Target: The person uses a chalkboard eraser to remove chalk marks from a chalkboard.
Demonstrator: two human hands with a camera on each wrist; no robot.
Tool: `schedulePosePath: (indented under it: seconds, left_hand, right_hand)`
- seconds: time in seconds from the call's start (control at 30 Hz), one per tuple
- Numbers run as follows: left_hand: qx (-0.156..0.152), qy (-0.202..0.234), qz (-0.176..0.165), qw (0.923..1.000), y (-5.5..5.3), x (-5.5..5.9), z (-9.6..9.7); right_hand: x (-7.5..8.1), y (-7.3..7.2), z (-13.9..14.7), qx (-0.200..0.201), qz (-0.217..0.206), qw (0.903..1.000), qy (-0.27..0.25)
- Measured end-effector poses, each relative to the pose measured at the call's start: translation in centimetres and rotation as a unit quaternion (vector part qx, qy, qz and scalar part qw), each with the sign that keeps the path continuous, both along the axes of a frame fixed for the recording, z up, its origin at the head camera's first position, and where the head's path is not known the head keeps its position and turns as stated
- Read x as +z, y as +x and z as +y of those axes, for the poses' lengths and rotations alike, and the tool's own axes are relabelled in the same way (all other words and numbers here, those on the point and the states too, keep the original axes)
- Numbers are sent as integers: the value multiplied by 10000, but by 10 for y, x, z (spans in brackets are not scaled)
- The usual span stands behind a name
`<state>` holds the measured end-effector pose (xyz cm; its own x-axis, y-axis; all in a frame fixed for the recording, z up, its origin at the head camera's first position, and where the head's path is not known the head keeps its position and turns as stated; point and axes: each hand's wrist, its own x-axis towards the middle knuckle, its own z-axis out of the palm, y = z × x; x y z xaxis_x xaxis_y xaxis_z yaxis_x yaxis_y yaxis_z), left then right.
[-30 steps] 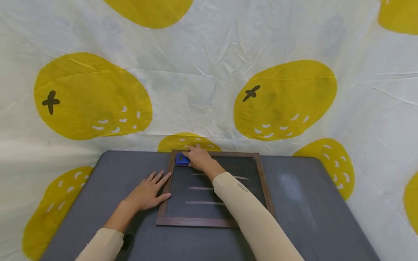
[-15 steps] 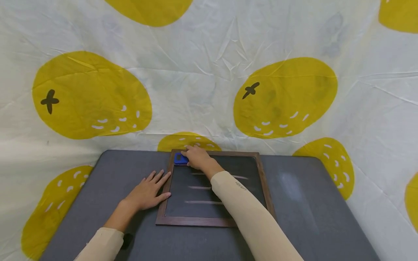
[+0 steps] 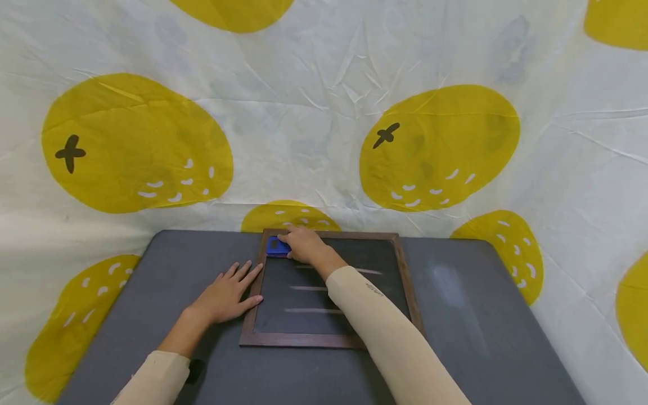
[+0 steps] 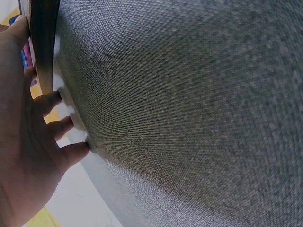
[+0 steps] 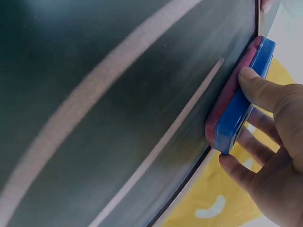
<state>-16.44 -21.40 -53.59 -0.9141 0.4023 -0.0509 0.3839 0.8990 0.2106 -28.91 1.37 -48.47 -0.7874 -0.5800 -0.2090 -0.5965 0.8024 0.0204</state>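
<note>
A blackboard [image 3: 304, 322] in a brown wooden frame lies on the grey table, with several pale chalk lines across it. My right hand [image 3: 306, 246] grips a blue eraser [image 5: 235, 118] at the board's far left corner. Its thumb presses one long side and its fingers lie along the other; the reddish felt pad [image 5: 232, 94] faces the board's surface. My left hand [image 3: 225, 295] is spread flat at the board's left edge, with thumb and index fingertip touching the frame [image 4: 43, 47] and other fingertips on the tabletop.
The grey table [image 3: 471, 326] extends on both sides of the board and bears a whitish smudge [image 3: 449, 284] at right. Directly behind its far edge hangs a white cloth [image 3: 298, 140] with large yellow fruit prints. A small dark object [image 3: 196, 371] sits by the left sleeve.
The right hand has slid the eraser slightly left, closer to the frame's left side. My left hand stays in place on the frame. The head view has shifted a little.
</note>
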Motion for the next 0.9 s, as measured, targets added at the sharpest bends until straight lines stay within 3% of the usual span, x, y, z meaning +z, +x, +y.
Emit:
schedulePosePath:
  seconds: [0.27, 0.47, 0.9]
  left_hand:
    - [-43, 34, -102, 9999, 2, -8, 0]
    - [-6, 74, -67, 10000, 4, -4, 0]
    - [-33, 164, 4, 9999, 3, 0, 0]
  right_hand:
    - [-8, 6, 10, -60, -39, 9998, -209]
    - [-8, 6, 26, -111, -174, 9990, -393]
    - [-7, 2, 90, -386, -277, 9961, -741]
